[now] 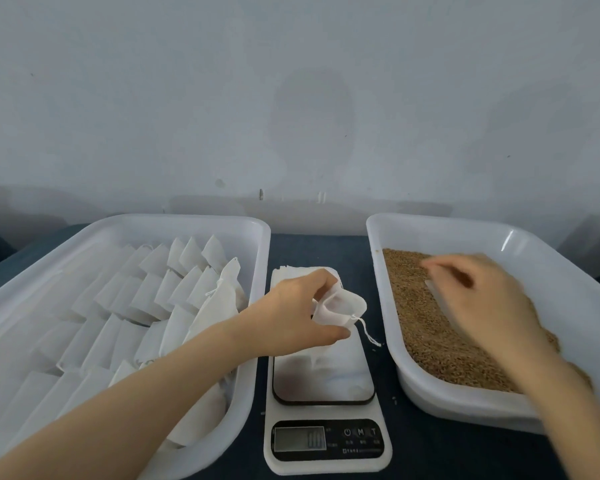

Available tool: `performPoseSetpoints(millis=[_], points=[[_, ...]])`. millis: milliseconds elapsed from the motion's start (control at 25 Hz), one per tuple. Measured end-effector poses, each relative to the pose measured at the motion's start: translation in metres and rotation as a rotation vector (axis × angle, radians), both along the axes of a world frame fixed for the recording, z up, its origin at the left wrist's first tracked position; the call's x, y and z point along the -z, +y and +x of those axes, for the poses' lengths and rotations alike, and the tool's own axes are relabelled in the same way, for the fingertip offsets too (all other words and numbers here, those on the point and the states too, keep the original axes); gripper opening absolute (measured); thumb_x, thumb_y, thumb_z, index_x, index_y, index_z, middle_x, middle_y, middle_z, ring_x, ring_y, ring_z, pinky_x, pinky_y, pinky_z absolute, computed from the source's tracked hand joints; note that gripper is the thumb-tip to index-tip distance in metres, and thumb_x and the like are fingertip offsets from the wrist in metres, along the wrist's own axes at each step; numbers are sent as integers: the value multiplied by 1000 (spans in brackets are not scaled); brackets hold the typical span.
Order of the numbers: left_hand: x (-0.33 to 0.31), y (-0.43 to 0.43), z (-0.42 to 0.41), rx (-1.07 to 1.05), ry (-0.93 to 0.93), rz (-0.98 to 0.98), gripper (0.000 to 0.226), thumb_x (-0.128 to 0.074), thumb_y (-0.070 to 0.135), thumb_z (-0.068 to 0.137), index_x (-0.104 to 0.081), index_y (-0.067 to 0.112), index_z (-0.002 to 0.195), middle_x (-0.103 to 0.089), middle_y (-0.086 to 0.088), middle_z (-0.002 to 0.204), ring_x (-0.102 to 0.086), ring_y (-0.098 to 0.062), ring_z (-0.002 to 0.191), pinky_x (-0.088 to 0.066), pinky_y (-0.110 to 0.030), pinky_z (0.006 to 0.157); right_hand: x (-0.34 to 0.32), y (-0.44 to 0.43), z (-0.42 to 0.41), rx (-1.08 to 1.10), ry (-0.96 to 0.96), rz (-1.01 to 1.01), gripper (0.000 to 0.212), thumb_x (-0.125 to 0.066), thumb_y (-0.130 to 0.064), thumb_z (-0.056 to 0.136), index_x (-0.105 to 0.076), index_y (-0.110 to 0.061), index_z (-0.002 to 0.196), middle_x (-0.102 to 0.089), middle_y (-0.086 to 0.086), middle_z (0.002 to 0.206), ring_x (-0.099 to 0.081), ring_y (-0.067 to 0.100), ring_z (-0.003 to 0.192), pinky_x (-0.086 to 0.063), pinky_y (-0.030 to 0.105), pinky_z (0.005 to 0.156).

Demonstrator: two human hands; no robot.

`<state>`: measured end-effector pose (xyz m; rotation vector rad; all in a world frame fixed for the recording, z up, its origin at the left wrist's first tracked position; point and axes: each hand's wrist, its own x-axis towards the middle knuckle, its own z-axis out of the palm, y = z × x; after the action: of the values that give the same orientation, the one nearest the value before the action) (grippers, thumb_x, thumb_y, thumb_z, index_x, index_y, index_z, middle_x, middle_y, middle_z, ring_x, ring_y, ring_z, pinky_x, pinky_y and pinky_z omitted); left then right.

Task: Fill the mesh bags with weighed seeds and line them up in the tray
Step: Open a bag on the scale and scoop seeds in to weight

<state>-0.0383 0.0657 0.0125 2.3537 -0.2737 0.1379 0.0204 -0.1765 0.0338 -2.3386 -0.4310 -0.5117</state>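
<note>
- Nearest the lens, a flat white digital scale (327,457) sat on the dark blue surface (326,247). It had a black control panel, round buttons and a grey display whose digits were too blurred to read.
- Its weighing plate (329,379) was a smooth rounded rectangle with a dark rim. A thin stack of empty white bags (291,273) lay at the plate's far end.
- Reaching in over the near left tray, the left hand (291,317) hovered above the plate with its fingers (312,279) and thumb pinching the mesh bag (340,308).
- That bag was small, white and soft, made of fine woven cloth. Its mouth was bunched and held open, its body sagged toward the plate, and a thin drawstring (369,332) trailed from its right side.
- Left of the scale stood the left tray (258,271), of translucent white plastic with rounded corners and sloping walls. In it, flat white bags (146,296) lay in overlapping slanted rows; whether they held seeds could not be told.
- Right of the scale, a matching right tray (430,401) held a granular bed of small golden-brown seeds (426,337).
- Over the seeds, the right hand (478,299) was smeared by motion blur, so whether its fingers were clenched or released could not be told.
- Behind everything rose a plain, matte, pale grey wall (291,98).
</note>
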Motion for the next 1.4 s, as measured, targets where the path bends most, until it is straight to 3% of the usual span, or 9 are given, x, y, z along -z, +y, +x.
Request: performPoseSetpoints(millis=[120, 200, 280, 440, 560, 760, 1080, 1280, 1400], points=[[-3, 0, -2, 71, 64, -8, 35, -76, 38, 75, -50, 35, 97, -60, 15, 102, -60, -7, 95, -52, -32, 88, 12, -68, 34, 259, 219, -532, 37, -44, -44, 94, -70, -21, 107, -66, 3, 94, -59, 16, 77, -52, 31, 75], [-5, -1, -3, 93, 65, 12, 35, -76, 36, 74, -49, 38, 96, -58, 18, 102, -59, -5, 97, -50, -32, 90, 25, -90, 43, 298, 445, -745, 56, -35, -59, 89, -70, -18, 101, -68, 2, 92, -61, 18, 80, -52, 35, 80], [-5, -1, -2, 102, 68, 19, 35, -76, 34, 74, -48, 39, 95, -58, 18, 102, -58, -5, 98, -49, -32, 91, 33, -94, 45, 250, 532, -722, 51, -43, -59, 87, -71, -17, 93, -70, 0, 89, -63, 15, 79, -52, 32, 77], [-5, 2, -2, 106, 103, 15, 36, -76, 32, 73, -48, 43, 93, -59, 20, 102, -60, -3, 98, -50, -31, 91, 32, -85, 48, 230, 495, -641, 29, -65, -43, 84, -71, -15, 78, -71, 6, 79, -65, 19, 69, -52, 32, 68], [-5, 3, -3, 113, 110, 20, 35, -76, 35, 73, -48, 43, 92, -60, 22, 98, -60, -1, 95, -51, -30, 89, 30, -80, 46, 212, 436, -609, 31, -67, -36, 82, -65, -5, 79, -69, 11, 80, -59, 20, 63, -44, 30, 57], [-6, 2, -2, 108, 119, 37, 36, -76, 36, 73, -45, 42, 92, -59, 19, 98, -60, -7, 93, -51, -30, 88, 30, -85, 37, 164, 374, -511, 22, -65, -30, 84, -44, -23, 82, -60, -3, 77, -58, 14, 68, -49, 32, 62], [-7, 2, -3, 100, 137, 35, 36, -76, 35, 74, -45, 40, 93, -59, 17, 101, -60, -11, 96, -51, -36, 90, 34, -77, 28, 47, 416, -515, 30, -72, -40, 78, -45, -26, 83, -61, -8, 76, -59, 7, 66, -43, 23, 54], [-6, 2, -2, 97, 143, 41, 37, -76, 35, 74, -44, 40, 92, -59, 15, 102, -60, -12, 97, -51, -36, 91, 29, -71, 20, -12, 441, -456, 30, -74, -41, 74, -51, -23, 80, -62, -5, 74, -57, 11, 64, -44, 26, 56], [-5, 3, -1, 95, 144, 37, 37, -76, 35, 74, -44, 40, 92, -59, 16, 101, -60, -10, 95, -51, -36, 90, 27, -68, 17, -12, 475, -450, 27, -75, -39, 75, -54, -23, 81, -64, -5, 76, -57, 7, 58, -40, 20, 48]])
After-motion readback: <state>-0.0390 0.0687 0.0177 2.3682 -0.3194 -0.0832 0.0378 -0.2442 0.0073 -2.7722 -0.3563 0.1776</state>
